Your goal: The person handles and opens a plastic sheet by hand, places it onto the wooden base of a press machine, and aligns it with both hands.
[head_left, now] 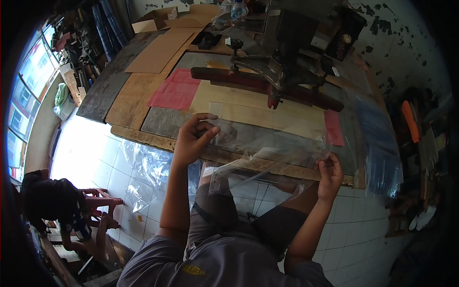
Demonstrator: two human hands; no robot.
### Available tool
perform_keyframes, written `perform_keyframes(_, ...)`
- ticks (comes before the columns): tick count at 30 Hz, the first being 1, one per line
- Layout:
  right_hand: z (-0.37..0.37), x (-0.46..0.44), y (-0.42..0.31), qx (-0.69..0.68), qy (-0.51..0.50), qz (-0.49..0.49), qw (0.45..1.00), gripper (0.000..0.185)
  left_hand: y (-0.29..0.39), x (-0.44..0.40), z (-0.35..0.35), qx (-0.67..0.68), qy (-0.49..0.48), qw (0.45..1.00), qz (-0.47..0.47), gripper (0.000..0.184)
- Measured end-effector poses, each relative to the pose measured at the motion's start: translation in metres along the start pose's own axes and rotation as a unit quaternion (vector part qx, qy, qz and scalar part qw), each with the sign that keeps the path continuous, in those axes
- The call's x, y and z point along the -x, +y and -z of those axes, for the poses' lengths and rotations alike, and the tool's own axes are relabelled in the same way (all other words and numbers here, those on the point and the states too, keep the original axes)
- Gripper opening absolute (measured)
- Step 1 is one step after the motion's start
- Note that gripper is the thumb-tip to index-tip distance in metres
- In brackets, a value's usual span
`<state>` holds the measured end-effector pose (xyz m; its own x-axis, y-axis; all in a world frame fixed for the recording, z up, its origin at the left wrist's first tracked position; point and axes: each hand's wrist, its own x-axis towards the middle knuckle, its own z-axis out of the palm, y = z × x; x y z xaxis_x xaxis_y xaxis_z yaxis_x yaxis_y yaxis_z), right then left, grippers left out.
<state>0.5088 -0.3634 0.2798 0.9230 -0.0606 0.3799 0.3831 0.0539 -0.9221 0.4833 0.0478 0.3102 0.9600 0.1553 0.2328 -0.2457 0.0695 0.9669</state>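
Observation:
A clear plastic sheet [267,152] spans between my two hands at the front edge of the workbench, partly over the edge. My left hand [195,138] is at its left end, with thumb and forefinger curled close to the film. On the right, my right hand [330,176] pinches the sheet's other end. Beyond the film a pale yellow strip [248,106] lies on the grey plate, with red pieces [174,88] at its ends. Over the strip stands a press with a dark red bar [267,86].
Cardboard pieces [160,50] lie at the back left of the bench. A stack of clear plastic [382,153] hangs over the right edge. More plastic [143,167] is on the floor. Another person [62,205] sits low at the left.

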Motion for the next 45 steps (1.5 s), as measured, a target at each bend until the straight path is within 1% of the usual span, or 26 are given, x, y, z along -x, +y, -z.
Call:
perform_keyframes(3,-0.001,0.000,-0.001,0.004,0.001,0.001,1.000,0.030,0.000,0.000,0.000,-0.007,-0.003,1.000,-0.010,0.035)
perform_keyframes(6,-0.003,-0.001,-0.003,0.003,0.003,0.002,1.000,0.030,0.009,0.002,-0.001,-0.019,-0.003,1.000,0.014,0.035)
perform_keyframes(16,-0.003,-0.001,-0.004,0.001,-0.002,0.000,1.000,0.030,0.006,0.000,-0.003,0.004,0.003,1.000,0.002,0.036)
perform_keyframes(18,-0.002,0.000,-0.004,0.005,0.002,-0.015,1.000,0.033,0.003,0.000,-0.004,0.004,0.009,1.000,-0.005,0.035)
perform_keyframes(22,0.000,0.000,-0.002,0.011,-0.001,-0.016,1.000,0.035,0.010,0.002,-0.003,0.009,0.003,1.000,0.020,0.033)
perform_keyframes(25,-0.002,0.000,-0.003,-0.001,-0.002,-0.005,1.000,0.031,0.008,0.001,-0.001,0.007,-0.001,1.000,0.025,0.032)
perform_keyframes(27,-0.003,0.000,-0.004,-0.006,-0.001,-0.017,1.000,0.034,0.003,0.000,-0.002,0.008,0.005,1.000,0.013,0.032)
perform_keyframes(30,-0.002,0.001,-0.005,0.001,0.003,-0.023,1.000,0.036,0.010,0.002,-0.001,0.007,0.001,0.999,0.037,0.032)
perform_keyframes(33,-0.002,0.001,-0.005,0.002,0.003,-0.019,1.000,0.036,0.002,0.000,-0.003,0.004,0.004,1.000,-0.008,0.035)
perform_keyframes(36,-0.002,0.000,-0.003,-0.004,-0.001,-0.012,1.000,0.033,0.002,0.000,-0.003,0.009,0.006,1.000,-0.007,0.036)
perform_keyframes(40,-0.003,0.000,-0.003,-0.001,-0.004,0.000,1.000,0.032,0.009,0.002,-0.002,0.021,0.002,1.000,0.021,0.035)
perform_keyframes(45,-0.003,0.000,-0.004,0.003,-0.002,-0.010,1.000,0.035,0.005,0.000,-0.003,0.019,0.001,1.000,-0.001,0.037)
